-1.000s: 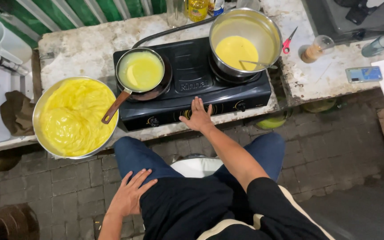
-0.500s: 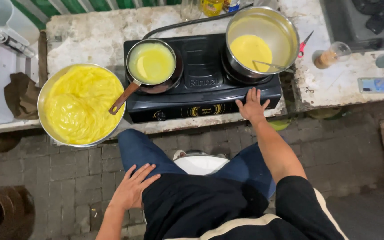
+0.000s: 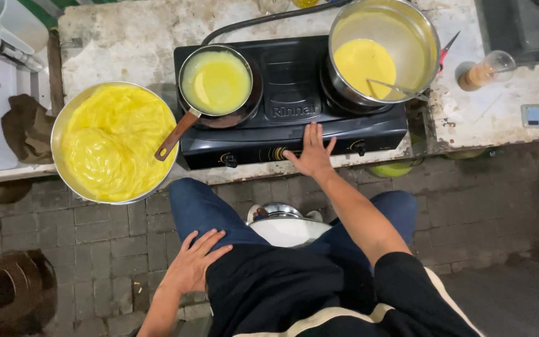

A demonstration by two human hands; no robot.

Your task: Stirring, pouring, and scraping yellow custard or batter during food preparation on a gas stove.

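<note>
The right hand (image 3: 312,153) is lying flat and unclenched on the black stove's (image 3: 294,118) front edge — near a knob (image 3: 277,153) (gripping nothing); the left hand (image 3: 193,265) is resting loose on the thigh — yellow batter is sitting in the pan (image 3: 216,84) and pot (image 3: 382,53), the big bowl (image 3: 115,142) still full.

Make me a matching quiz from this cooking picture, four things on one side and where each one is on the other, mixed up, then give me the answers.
Things:
1. small pan
2. tall pot
3. big bowl
4. right hand

Places:
A. left of the stove, on the counter edge
B. on the stove's right burner
C. at the stove's front, by the knobs
D. on the stove's left burner

Pairs: 1-D, 2-B, 3-A, 4-C
</note>
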